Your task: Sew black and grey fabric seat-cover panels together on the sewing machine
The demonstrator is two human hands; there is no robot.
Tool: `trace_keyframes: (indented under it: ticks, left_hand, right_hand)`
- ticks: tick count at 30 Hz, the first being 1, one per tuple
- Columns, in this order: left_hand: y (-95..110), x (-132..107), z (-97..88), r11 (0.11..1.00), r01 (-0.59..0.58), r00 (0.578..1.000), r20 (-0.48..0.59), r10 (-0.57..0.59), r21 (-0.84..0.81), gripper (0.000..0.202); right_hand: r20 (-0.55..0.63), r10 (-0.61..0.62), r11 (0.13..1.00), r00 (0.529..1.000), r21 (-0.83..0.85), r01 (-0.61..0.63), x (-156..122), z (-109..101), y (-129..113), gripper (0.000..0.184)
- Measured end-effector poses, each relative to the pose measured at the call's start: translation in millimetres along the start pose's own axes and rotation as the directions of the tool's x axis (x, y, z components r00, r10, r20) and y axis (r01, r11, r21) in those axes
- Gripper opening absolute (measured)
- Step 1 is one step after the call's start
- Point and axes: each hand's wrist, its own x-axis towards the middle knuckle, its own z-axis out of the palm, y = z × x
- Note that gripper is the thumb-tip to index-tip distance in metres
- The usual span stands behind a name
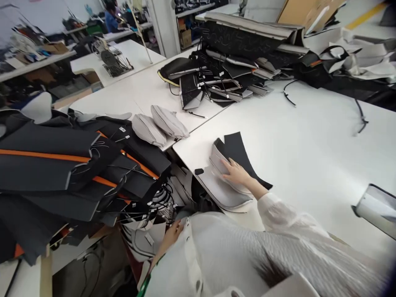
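My right hand (237,172) lies with fingers stretched out on a curved light-grey fabric piece (218,160) near the table's corner. Beside it, partly under my wrist, is a flat dark-grey fabric strip (237,146). Another grey padded panel with a dark edge (227,194) reaches over the table's near edge. A small black item (199,171) sits at that edge. Low in front of my body is my left hand (173,232), close to my white shirt. Its fingertips are mostly hidden, so its grip does not show.
Dark panels with orange strips (77,158) pile up at the left. Two grey sewn pieces (169,121) lie at the table joint. Black and grey parts (216,78) heap at the back. A sewing machine (111,60) stands farther off, and a white-and-dark object (377,208) is at the right.
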Motion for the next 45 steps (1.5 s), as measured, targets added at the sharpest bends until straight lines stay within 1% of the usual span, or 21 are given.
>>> trace_keyframes:
  ticks: [2,5,9,11,13,15,17,18,19,22,24,26,28,31,35,37,39,40,42,43,45]
  left_hand:
    - [-1.9,11.0,8.3,0.994,-0.046,0.999,0.011,0.045,0.104,0.034]
    - [1.1,22.2,18.0,0.965,-0.135,0.991,0.046,0.128,0.224,0.042]
    - [2.9,26.0,26.4,0.920,-0.199,0.980,0.087,0.180,0.339,0.051]
    - [-0.5,24.9,28.3,0.901,-0.206,0.978,0.091,0.185,0.381,0.054]
    - [-6.0,23.2,28.5,0.884,-0.197,0.980,0.090,0.175,0.423,0.055]
    - [-11.8,21.7,28.1,0.863,-0.186,0.983,0.094,0.160,0.469,0.055]
    - [-15.3,21.2,28.4,0.839,-0.181,0.983,0.107,0.147,0.513,0.054]
    - [-15.8,21.5,29.0,0.827,-0.183,0.983,0.116,0.143,0.532,0.053]
    - [-15.3,22.1,29.9,0.815,-0.187,0.982,0.127,0.140,0.548,0.052]
    - [-9.5,24.9,34.2,0.782,-0.211,0.976,0.164,0.141,0.587,0.052]
    - [-4.4,26.6,37.7,0.763,-0.229,0.972,0.181,0.149,0.604,0.053]
    - [-0.8,27.5,41.3,0.750,-0.245,0.969,0.188,0.162,0.614,0.054]
    - [0.6,27.9,44.6,0.747,-0.262,0.964,0.201,0.173,0.611,0.055]
    - [-0.6,27.3,47.8,0.758,-0.287,0.956,0.229,0.184,0.586,0.055]
    - [-1.5,24.0,48.5,0.792,-0.319,0.945,0.234,0.228,0.520,0.051]
    - [1.3,22.6,50.1,0.818,-0.341,0.938,0.223,0.264,0.464,0.049]
    - [8.2,22.4,54.7,0.845,-0.355,0.934,0.193,0.300,0.400,0.052]
    - [13.5,22.8,58.6,0.877,-0.358,0.932,0.172,0.318,0.320,0.056]
    - [27.4,23.8,68.5,0.934,-0.357,0.924,0.152,0.350,0.021,0.067]
    - [35.4,23.9,74.0,0.921,-0.351,0.915,0.148,0.376,-0.172,0.071]
    - [50.8,23.1,83.6,0.803,-0.334,0.895,0.103,0.435,-0.494,0.074]
  right_hand:
    - [-0.032,0.058,0.998,0.998,-0.020,-0.059,-17.9,14.3,-0.6,0.093]
    - [-0.065,0.118,0.993,0.991,-0.011,-0.119,-30.8,25.0,-2.0,0.096]
    - [-0.106,0.144,0.988,0.984,0.064,-0.138,-31.9,21.0,5.4,0.084]
    - [-0.204,0.128,0.990,0.971,0.081,-0.114,-30.4,12.4,13.0,0.073]
    - [-0.370,0.111,0.990,0.922,0.124,-0.070,-29.4,0.2,21.3,0.065]
    - [-0.520,0.099,0.985,0.849,0.173,-0.009,-29.3,-12.4,27.6,0.064]
    - [-0.583,0.057,0.988,0.811,0.150,0.039,-30.0,-20.2,30.0,0.063]
    - [-0.570,0.020,0.994,0.821,0.101,0.046,-30.6,-20.8,29.5,0.060]
    - [-0.521,-0.030,0.998,0.853,0.027,0.051,-31.4,-19.0,27.9,0.056]
    - [-0.232,-0.166,0.974,0.959,-0.191,0.122,-35.5,-1.5,19.7,0.050]
    - [-0.101,-0.191,0.958,0.976,-0.236,0.163,-40.0,12.9,14.5,0.058]
    - [-0.095,-0.169,0.969,0.981,-0.196,0.148,-46.0,23.1,12.6,0.069]
    - [-0.125,-0.079,0.993,0.989,-0.100,0.066,-53.0,27.4,15.2,0.071]
    - [-0.152,0.105,0.994,0.983,0.036,-0.100,-63.6,27.8,25.4,0.053]
    - [-0.218,0.206,0.977,0.954,0.100,-0.189,-76.7,27.3,33.0,0.026]
    - [-0.262,0.205,0.975,0.943,0.143,-0.172,-82.1,26.7,26.0,0.022]
    - [-0.295,0.163,0.977,0.942,0.179,-0.113,-86.2,26.0,9.1,0.022]
    - [-0.307,0.123,0.979,0.944,0.196,-0.063,-87.9,26.3,-3.1,0.023]
    - [-0.341,-0.007,0.961,0.940,0.258,0.101,-91.1,29.2,-33.6,0.029]
    - [-0.360,-0.092,0.928,0.929,0.308,0.211,-92.9,32.2,-50.5,0.033]
    - [-0.398,-0.248,0.811,0.883,0.414,0.414,-97.4,40.1,-83.0,0.042]
